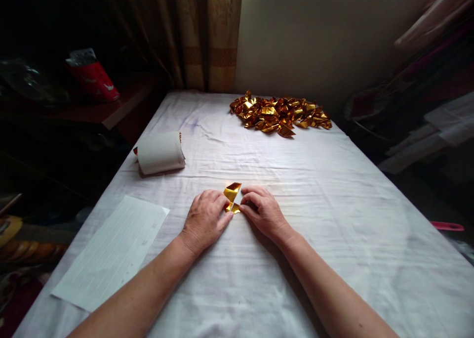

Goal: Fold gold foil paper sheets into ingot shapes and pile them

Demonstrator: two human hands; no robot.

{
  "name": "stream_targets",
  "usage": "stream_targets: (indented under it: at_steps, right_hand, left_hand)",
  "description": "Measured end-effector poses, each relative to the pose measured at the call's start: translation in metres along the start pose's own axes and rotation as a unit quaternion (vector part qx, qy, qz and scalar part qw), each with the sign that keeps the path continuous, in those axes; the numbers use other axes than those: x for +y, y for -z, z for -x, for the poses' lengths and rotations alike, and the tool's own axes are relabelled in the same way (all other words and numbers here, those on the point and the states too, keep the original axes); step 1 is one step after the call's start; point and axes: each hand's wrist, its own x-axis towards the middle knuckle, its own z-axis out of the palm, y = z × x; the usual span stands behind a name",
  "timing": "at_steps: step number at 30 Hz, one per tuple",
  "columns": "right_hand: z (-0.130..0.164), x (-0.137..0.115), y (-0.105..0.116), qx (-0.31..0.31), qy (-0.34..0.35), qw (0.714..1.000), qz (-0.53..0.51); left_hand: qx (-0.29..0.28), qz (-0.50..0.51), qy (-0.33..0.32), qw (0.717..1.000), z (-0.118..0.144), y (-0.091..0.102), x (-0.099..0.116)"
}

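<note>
A small piece of shiny gold foil paper [232, 190], partly folded, lies between my hands at the middle of the white-covered table [318, 190]. My left hand [208, 212] grips its left side, thumb and fingers closed on the near edge. From the other side, my right hand [264, 208] pinches the right corner of the same foil paper between thumb and fingers. Its near part is folded into small flaps. The fingertips hide some of the edges.
A heap of folded gold foil pieces [279, 113] lies at the table's far side. At left are a curled stack of white-backed sheets [162, 152] and a printed sheet of paper [114, 249]. A red container [95, 81] stands on a dark wooden shelf [126, 103].
</note>
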Motion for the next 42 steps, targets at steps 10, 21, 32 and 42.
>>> stream_targets:
  at_steps: [10,21,32,42]
  right_hand:
    - [0.005,0.008,0.009,0.061,-0.024,0.998,0.017]
    - [0.006,0.0,0.026,-0.044,-0.031,0.998,0.043]
    - [0.007,-0.004,0.03,-0.063,-0.048,0.997,0.019]
    - [0.008,0.001,0.025,-0.02,-0.049,0.999,0.008]
  left_hand:
    - [-0.007,0.033,-0.031,0.999,-0.002,0.004,-0.008]
    - [0.039,0.027,-0.09,0.995,-0.008,-0.001,-0.032]
    - [0.054,-0.054,-0.119,0.99,-0.009,0.003,-0.026]
    - [0.023,-0.027,-0.07,0.997,-0.01,0.005,-0.013]
